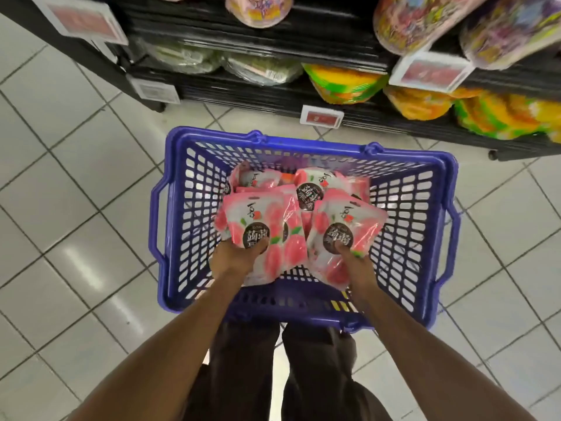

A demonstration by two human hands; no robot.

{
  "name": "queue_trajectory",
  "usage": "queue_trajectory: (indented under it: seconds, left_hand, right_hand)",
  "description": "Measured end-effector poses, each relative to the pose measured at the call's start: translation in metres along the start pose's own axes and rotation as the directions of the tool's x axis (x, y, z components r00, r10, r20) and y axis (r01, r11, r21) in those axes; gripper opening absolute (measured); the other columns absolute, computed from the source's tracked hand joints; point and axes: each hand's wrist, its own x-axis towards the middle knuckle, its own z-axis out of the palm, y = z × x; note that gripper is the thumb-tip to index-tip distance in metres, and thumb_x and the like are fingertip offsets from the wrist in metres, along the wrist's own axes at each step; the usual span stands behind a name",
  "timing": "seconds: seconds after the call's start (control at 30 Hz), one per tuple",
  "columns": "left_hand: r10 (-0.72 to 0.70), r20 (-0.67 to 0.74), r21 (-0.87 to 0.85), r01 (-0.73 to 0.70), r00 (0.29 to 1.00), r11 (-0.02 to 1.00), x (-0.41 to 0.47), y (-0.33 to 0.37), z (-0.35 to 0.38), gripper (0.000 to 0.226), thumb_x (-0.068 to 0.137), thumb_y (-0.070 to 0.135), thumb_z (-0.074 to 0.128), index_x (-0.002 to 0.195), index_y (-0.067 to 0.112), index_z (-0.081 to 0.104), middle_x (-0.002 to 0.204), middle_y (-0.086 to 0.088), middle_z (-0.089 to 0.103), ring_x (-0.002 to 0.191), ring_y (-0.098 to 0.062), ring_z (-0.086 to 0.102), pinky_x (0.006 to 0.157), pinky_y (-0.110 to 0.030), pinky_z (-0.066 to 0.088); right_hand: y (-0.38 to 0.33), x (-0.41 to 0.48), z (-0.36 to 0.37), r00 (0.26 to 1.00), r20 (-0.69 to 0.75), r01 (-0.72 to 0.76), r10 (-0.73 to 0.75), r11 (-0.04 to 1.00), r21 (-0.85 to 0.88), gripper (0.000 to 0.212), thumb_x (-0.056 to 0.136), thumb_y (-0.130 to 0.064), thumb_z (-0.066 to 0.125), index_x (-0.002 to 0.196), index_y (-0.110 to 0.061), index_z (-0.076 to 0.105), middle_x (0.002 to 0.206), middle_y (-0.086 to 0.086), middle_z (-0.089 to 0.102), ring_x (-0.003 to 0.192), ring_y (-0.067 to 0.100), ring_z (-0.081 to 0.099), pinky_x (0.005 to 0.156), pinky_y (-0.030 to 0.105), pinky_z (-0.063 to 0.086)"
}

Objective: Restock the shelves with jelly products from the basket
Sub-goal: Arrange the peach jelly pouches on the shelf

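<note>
A blue plastic basket (pixel 422 226) stands on the tiled floor in front of my legs. Inside lie several pink and white jelly pouches (pixel 315 186) with dark round labels. My left hand (pixel 233 258) grips one pouch (pixel 258 220) at its lower edge, thumb on the label. A second pouch (pixel 346 229) is gripped by my right hand (pixel 355 262) the same way. Both pouches are tilted up inside the basket. The black shelves (pixel 273 95) stand just beyond the basket.
Tubs and bags of colourful sweets (pixel 343 83) fill the lower shelves, with pale green packs (pixel 188 57) to the left. Price tags (pixel 321 117) hang from the shelf edges. White floor tiles (pixel 66 183) surround the basket.
</note>
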Motion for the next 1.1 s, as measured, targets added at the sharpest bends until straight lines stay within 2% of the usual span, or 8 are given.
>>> queue_trajectory:
  seconds: [0.13, 0.27, 0.37, 0.53, 0.7, 0.8, 0.9, 1.1]
  left_hand:
    - [0.034, 0.065, -0.365, -0.008, 0.997, 0.931, -0.043, 0.013, -0.033, 0.050, 0.070, 0.044, 0.085, 0.102, 0.008, 0.069, 0.088, -0.004, 0.072, 0.073, -0.017, 0.069, 0.065, -0.030, 0.059]
    - [0.169, 0.357, -0.689, 0.136, 0.919, 0.712, -0.110, 0.038, -0.088, 0.044, 0.087, 0.026, 0.071, 0.120, -0.001, 0.063, 0.114, -0.020, 0.070, 0.106, -0.036, 0.067, 0.091, -0.051, 0.055]
    - [0.314, 0.340, -0.695, 0.012, 0.886, 0.719, -0.167, 0.059, -0.134, 0.014, 0.089, 0.015, 0.068, 0.102, 0.012, 0.069, 0.087, -0.001, 0.077, 0.079, -0.016, 0.072, 0.068, -0.027, 0.059]
    - [0.484, 0.212, -0.698, -0.215, 0.849, 0.683, -0.285, 0.100, -0.219, 0.024, 0.079, 0.009, 0.073, 0.103, 0.011, 0.072, 0.093, -0.007, 0.075, 0.087, -0.022, 0.069, 0.085, -0.038, 0.054]
    - [0.610, 0.049, -0.691, -0.415, 0.791, 0.592, -0.415, 0.140, -0.296, 0.055, 0.059, 0.031, 0.090, 0.106, 0.008, 0.072, 0.082, 0.000, 0.076, 0.077, -0.016, 0.069, 0.070, -0.031, 0.055]
    - [0.690, 0.018, -0.715, -0.473, 0.724, 0.515, -0.491, 0.167, -0.329, 0.038, 0.060, 0.039, 0.083, 0.095, 0.026, 0.076, 0.098, -0.001, 0.076, 0.094, -0.023, 0.068, 0.085, -0.041, 0.053]
    - [0.765, -0.023, -0.695, -0.561, 0.643, 0.450, -0.554, 0.195, -0.355, 0.038, 0.058, 0.046, 0.082, 0.091, 0.029, 0.077, 0.086, 0.006, 0.076, 0.080, -0.014, 0.068, 0.074, -0.036, 0.053]
    - [0.865, -0.073, -0.645, -0.685, 0.496, 0.338, -0.631, 0.230, -0.406, 0.021, 0.068, 0.041, 0.084, 0.088, 0.042, 0.077, 0.085, 0.008, 0.077, 0.076, -0.004, 0.070, 0.063, -0.018, 0.055]
  right_hand:
    - [-0.033, -0.045, -0.028, 0.997, 0.076, -0.031, 0.014, 0.973, 0.229, 0.057, 0.066, -0.046, 0.084, 0.106, -0.008, 0.068, 0.089, 0.011, 0.075, 0.076, 0.024, 0.073, 0.065, 0.037, 0.060]
    - [-0.079, -0.119, -0.050, 0.941, 0.308, -0.006, -0.139, 0.904, 0.427, 0.044, 0.078, -0.036, 0.074, 0.115, -0.012, 0.068, 0.101, 0.010, 0.076, 0.087, 0.022, 0.075, 0.065, 0.032, 0.059]
    - [-0.113, -0.189, -0.067, 0.882, 0.411, 0.012, -0.231, 0.882, 0.471, 0.042, 0.087, -0.031, 0.062, 0.124, -0.011, 0.062, 0.107, 0.010, 0.075, 0.097, 0.024, 0.073, 0.075, 0.035, 0.060]
    - [-0.178, -0.324, -0.115, 0.820, 0.352, 0.323, -0.450, 0.874, 0.364, 0.038, 0.075, 0.000, 0.068, 0.113, 0.000, 0.064, 0.077, -0.006, 0.075, 0.075, 0.010, 0.072, 0.066, 0.026, 0.057]
    - [-0.237, -0.460, -0.182, 0.747, 0.241, 0.501, -0.620, 0.763, 0.408, 0.042, 0.060, -0.010, 0.077, 0.101, -0.011, 0.071, 0.089, 0.003, 0.076, 0.083, 0.018, 0.072, 0.073, 0.036, 0.058]
    - [-0.267, -0.530, -0.217, 0.659, 0.185, 0.601, -0.729, 0.658, 0.454, 0.038, 0.067, -0.004, 0.074, 0.104, -0.006, 0.069, 0.085, -0.002, 0.075, 0.079, 0.013, 0.071, 0.066, 0.025, 0.057]
    - [-0.294, -0.589, -0.245, 0.582, 0.111, 0.702, -0.805, 0.567, 0.432, 0.043, 0.075, 0.003, 0.072, 0.117, 0.007, 0.062, 0.085, -0.001, 0.076, 0.077, 0.012, 0.072, 0.062, 0.022, 0.056]
    - [-0.326, -0.657, -0.282, 0.499, -0.010, 0.744, -0.866, 0.423, 0.518, 0.055, 0.068, -0.022, 0.083, 0.117, -0.010, 0.064, 0.113, 0.015, 0.072, 0.101, 0.032, 0.071, 0.081, 0.047, 0.059]
